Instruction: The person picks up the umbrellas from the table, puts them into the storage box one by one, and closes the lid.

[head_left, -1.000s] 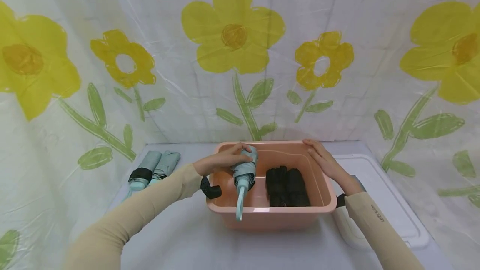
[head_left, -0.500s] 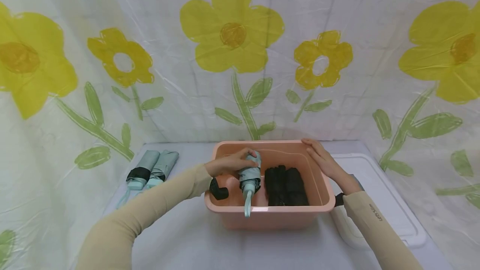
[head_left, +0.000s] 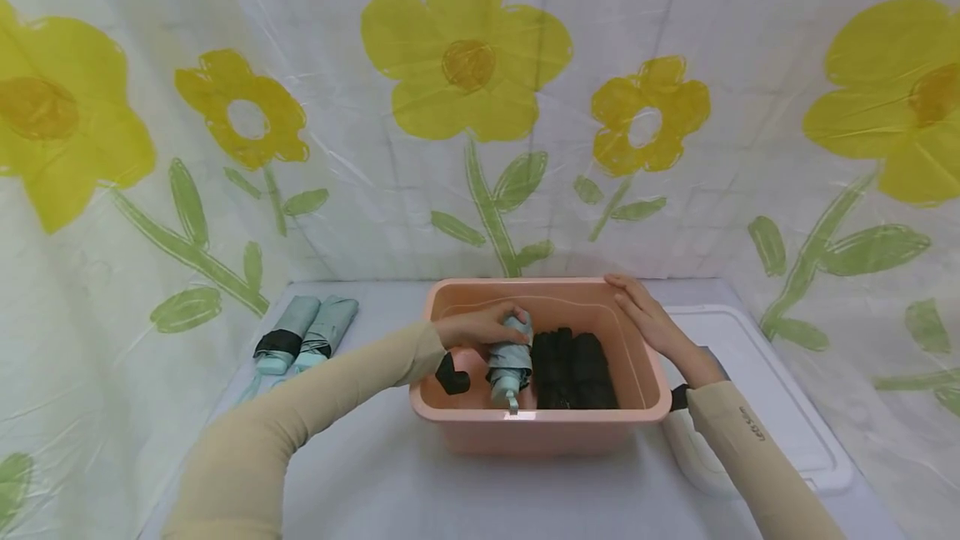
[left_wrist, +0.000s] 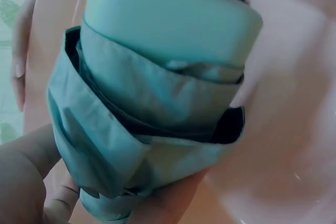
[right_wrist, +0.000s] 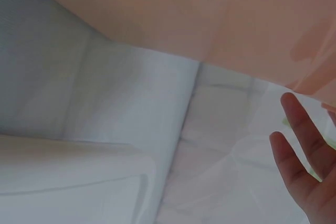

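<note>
Light-blue umbrella (head_left: 511, 359) gripped in the curled fingers of the left hand (head_left: 486, 327), inside the pink tub (head_left: 555, 437), beside two black bundles (head_left: 592, 372). At the tub's right side, right hand (head_left: 658, 329), fingers straight, holding nothing.

We look into a small screened-off nook: a thin white curtain (head_left: 352, 223) printed with big yellow flowers (head_left: 468, 65) closes the back and both sides around a pale desk (head_left: 375, 465). The folding umbrellas (head_left: 296, 322), plastic tub (head_left: 551, 438) and white lid (head_left: 765, 415) are household goods, yet we cannot tell whether this is a home or a studio.
</note>
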